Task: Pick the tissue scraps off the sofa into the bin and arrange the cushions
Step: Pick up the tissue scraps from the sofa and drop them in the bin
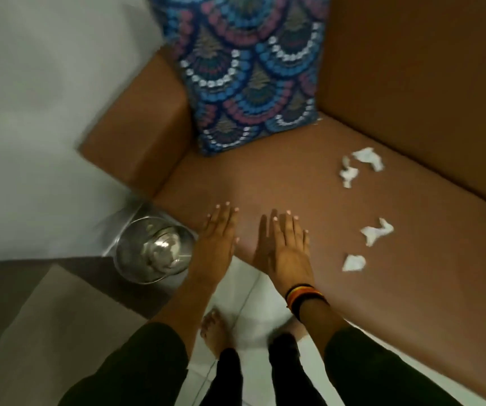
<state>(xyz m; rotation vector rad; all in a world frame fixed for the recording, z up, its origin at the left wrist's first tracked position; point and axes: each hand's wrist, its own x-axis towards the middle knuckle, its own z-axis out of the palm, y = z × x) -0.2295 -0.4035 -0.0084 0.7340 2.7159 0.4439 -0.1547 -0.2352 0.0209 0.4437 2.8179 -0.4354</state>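
Several white tissue scraps lie on the brown sofa seat (265, 183): a cluster (359, 165) near the backrest, one scrap (376, 231) further forward and one (353, 262) near the front edge. A blue and pink patterned cushion (247, 71) leans upright in the sofa's left corner. A round shiny metal bin (154, 250) stands on the floor left of the sofa, with crumpled white paper inside. My left hand (218, 230) and my right hand (285, 244) hover flat, fingers apart and empty, over the seat's front left edge, left of the scraps.
The sofa armrest (136, 136) is just behind the bin. A grey wall fills the left side. A beige block (54, 326) sits at lower left. My bare feet stand on white floor tiles (250, 291) in front of the sofa.
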